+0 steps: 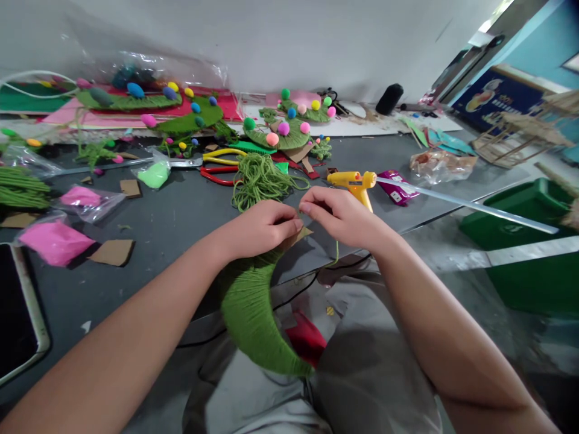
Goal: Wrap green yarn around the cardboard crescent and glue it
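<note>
A cardboard crescent wrapped in green yarn (253, 307) hangs over the table's front edge, its lower tip above my lap. My left hand (260, 229) is closed on its upper end, where a bare cardboard tip (304, 234) pokes out. Just right of that tip, my right hand (337, 211) pinches with thumb and forefinger. A strand of green yarn (335, 254) dangles below the right hand; the bit between the fingertips is mostly hidden. Behind both hands lies a loose heap of green yarn (262, 179). A yellow glue gun (355, 179) with a long glue stick (470, 205) rests close behind my right hand.
Scissors (185, 162) and red-and-yellow-handled pliers (221, 166) lie behind the left hand. Green pieces with coloured pompoms (283, 132) line the wall side. Pink bags (56, 241), cardboard scraps (112, 252) and a tablet-like device (20, 307) are left. Green bins (502, 211) stand right.
</note>
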{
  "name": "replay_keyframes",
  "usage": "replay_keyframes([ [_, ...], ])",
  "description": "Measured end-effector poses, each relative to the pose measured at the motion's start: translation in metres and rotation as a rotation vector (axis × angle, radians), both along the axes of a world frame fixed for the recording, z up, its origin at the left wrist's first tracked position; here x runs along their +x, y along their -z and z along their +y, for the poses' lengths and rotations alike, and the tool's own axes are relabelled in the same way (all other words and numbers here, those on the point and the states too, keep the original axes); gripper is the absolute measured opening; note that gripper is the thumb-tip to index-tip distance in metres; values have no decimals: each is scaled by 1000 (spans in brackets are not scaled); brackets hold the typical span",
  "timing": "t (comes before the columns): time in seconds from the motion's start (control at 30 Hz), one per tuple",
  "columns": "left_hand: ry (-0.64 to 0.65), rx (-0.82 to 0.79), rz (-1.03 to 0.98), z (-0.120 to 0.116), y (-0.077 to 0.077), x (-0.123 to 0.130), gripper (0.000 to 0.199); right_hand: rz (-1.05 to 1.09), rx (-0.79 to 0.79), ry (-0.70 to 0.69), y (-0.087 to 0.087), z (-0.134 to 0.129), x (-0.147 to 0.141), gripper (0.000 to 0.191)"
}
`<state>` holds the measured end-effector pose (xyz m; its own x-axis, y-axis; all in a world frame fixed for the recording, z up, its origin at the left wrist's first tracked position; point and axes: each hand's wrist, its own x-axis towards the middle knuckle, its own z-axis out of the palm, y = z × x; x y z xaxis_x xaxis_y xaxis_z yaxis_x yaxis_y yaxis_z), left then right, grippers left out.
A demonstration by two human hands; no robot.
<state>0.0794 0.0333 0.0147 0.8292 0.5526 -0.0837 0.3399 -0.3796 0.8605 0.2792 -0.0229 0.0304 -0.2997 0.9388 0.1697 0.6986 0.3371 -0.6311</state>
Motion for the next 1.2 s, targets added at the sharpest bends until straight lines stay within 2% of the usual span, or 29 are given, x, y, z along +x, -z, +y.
replay_keyframes([
  [0.37, -191, 125, -47, 4, 7, 3, 35, 48, 52, 187, -4, -11, -21, 21],
  [0.5, -300, 189, -119, 6, 7, 2, 34, 65, 49, 192, -3, -16, -26, 19],
  [0.63, -327, 228, -147, 7, 5, 0, 33, 54, 45, 178, -2, -20, -29, 16],
  [0.73, -346, 203, -193, 7, 1, -2, 33, 58, 47, 174, -1, -21, -29, 15],
  [0.87, -386, 77, -292, 4, -5, -2, 34, 110, 7, 159, 2, -17, -25, 17],
  [1.0, -308, -63, -365, 1, -11, -4, 37, 168, -47, 74, 5, -9, -16, 17],
  [1.2, -116, -155, -299, -2, -12, -7, 32, 147, -107, -47, 9, -1, -2, 19],
])
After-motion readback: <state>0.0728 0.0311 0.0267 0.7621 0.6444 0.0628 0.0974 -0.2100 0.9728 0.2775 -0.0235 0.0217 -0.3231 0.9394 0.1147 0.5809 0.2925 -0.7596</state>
